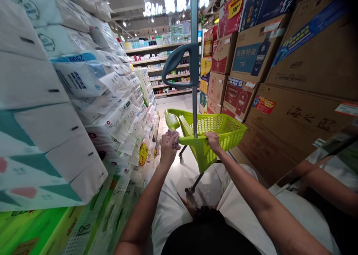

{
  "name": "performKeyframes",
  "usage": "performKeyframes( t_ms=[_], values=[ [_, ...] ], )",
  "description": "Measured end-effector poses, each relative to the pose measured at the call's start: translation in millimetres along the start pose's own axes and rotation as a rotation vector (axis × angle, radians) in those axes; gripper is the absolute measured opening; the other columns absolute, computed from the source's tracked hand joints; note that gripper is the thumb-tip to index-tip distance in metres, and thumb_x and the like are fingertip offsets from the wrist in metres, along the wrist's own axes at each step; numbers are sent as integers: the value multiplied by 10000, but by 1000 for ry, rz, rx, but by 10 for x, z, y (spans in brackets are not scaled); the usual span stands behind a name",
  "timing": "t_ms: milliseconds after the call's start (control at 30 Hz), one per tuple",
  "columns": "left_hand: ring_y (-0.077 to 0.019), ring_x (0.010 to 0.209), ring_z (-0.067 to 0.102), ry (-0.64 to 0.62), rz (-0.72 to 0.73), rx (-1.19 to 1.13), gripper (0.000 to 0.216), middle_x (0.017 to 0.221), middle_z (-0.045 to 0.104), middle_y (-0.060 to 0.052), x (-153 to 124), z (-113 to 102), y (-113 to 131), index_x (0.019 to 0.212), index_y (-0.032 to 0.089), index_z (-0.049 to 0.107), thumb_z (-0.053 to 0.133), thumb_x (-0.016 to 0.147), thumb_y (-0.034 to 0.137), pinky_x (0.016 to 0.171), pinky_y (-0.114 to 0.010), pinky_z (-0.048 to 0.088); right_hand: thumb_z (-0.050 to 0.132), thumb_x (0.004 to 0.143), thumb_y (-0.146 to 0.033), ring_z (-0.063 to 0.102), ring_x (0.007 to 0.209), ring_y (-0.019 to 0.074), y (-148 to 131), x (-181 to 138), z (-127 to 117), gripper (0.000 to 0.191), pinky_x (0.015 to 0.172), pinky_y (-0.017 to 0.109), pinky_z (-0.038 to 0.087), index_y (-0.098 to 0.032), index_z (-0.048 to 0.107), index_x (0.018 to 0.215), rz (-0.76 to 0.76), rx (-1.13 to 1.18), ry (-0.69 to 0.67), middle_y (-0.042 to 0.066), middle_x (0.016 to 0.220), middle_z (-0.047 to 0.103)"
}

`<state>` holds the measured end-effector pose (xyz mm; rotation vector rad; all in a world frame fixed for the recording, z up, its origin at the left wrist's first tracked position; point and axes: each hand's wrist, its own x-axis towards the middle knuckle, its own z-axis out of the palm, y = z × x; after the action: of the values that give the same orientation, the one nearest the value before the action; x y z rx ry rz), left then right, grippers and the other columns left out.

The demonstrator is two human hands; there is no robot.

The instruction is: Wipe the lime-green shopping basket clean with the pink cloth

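A lime-green shopping cart point(231, 130) stands just in front of me, its perforated basket pointing off to the right. My left hand point(168, 147) is closed around a crumpled mauve cloth point(173, 137), pressed near the cart's green handle end. With its fingers curled over the basket's near rim, my right hand point(214, 141) grips the cart. A grey pole with a dark teal loop handle point(179, 70) rises upright beside the cart, in front of the basket. Dark caster wheels point(190, 190) show on the floor below.
Stacked tissue packs point(112, 109) crowd the left side. Cardboard cartons point(302, 109) are piled high on the right, with a reflective surface point(321, 180) at lower right. Shelves of small products point(162, 66) close off the far end of the tiled aisle point(180, 102).
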<state>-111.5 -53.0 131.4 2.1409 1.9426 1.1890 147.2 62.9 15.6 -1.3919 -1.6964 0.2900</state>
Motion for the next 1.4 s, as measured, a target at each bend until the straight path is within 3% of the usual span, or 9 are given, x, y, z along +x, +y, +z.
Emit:
performKeyframes(
  t_ms=[167,333,500,667,867,1000,1100,1267,1400],
  values=[
    [-341,1228,512,-180,2,82,754,1334,511,-90,352,-97,21,1299,312,717,789,617,-1,1026,-482,500,287,1027,-402,572,970,235,113,26,-165,446,941,369,393,-252,551,699,6,28,-30,57,886,710],
    [-352,1186,530,-394,261,111,651,1308,565,-80,505,-203,120,1120,310,792,874,549,8,1061,-490,471,271,1015,-404,578,993,244,242,18,-255,445,977,382,397,-253,574,726,-30,17,-41,55,897,712],
    [-367,1117,560,-427,149,190,727,1311,562,-108,496,-244,207,1217,321,767,762,600,-62,977,-524,510,275,1004,-361,588,989,249,293,19,-298,440,973,389,403,-240,625,767,-45,4,-40,63,923,720],
    [-378,1283,464,-306,311,89,604,1370,558,-117,181,-107,282,1165,319,784,592,728,-51,1062,-553,455,289,1001,-365,591,999,249,300,21,-298,441,982,387,396,-239,648,778,-36,42,-37,61,928,727],
    [-298,1294,536,74,-136,-295,787,1367,522,-141,-153,344,245,1513,244,555,540,765,-2,1136,-449,461,325,1002,-329,588,1002,249,288,21,-289,426,983,384,393,-238,673,774,-34,25,-29,57,928,736],
    [-273,1429,455,280,-264,-433,755,1516,462,-163,-593,825,472,1620,222,385,433,888,45,1168,-397,428,336,989,-335,577,990,247,282,15,-280,406,987,386,379,-240,682,798,-55,44,-52,48,935,737],
    [-280,1492,388,308,-242,-484,766,1568,427,-179,-800,1014,624,1635,204,350,437,889,56,1200,-403,385,339,982,-364,567,987,248,307,-6,-296,417,983,385,368,-242,687,787,-69,90,-41,49,919,732],
    [-269,1516,356,373,-338,-496,810,1618,391,-150,-729,965,683,1664,256,275,427,892,63,1224,-420,361,347,985,-413,558,976,248,334,-50,-311,440,986,382,369,-247,693,770,-78,149,-27,50,896,729],
    [-288,1491,378,292,-231,-449,828,1618,395,-147,-895,1040,735,1670,273,253,411,889,49,1206,-457,378,349,993,-413,564,970,245,352,-59,-304,445,1003,393,372,-248,690,761,-57,172,-4,44,891,727]
  ],
)
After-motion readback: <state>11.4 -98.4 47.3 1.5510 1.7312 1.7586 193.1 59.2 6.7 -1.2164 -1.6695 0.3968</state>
